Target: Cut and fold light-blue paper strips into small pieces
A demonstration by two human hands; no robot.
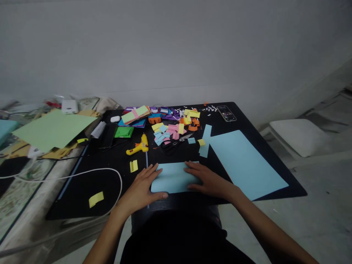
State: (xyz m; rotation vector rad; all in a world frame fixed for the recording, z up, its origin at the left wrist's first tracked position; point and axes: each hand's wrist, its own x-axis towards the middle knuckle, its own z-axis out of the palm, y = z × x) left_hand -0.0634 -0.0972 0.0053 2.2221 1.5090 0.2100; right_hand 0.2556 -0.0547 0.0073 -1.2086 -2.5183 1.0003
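A light blue sheet of paper [173, 178] lies at the near edge of the black table, directly in front of me. My left hand [147, 185] rests on its left end, fingers spread, with the thumb along the near edge. On the right end lies my right hand [205, 179], its fingers stretched out flat over the paper. Beyond the paper are black-handled scissors [172, 146] and a yellow hot glue gun [139, 145]. A small folded yellow paper piece [134, 166] sits just past my left hand.
A large blue sheet [247, 161] and a narrow blue strip [205, 141] lie to the right. Colourful paper cuttings [176, 130] cover the table's back middle. A phone [226, 113] is at the back right. A white cable [118, 176] loops on the left. A white stool [298, 135] stands right.
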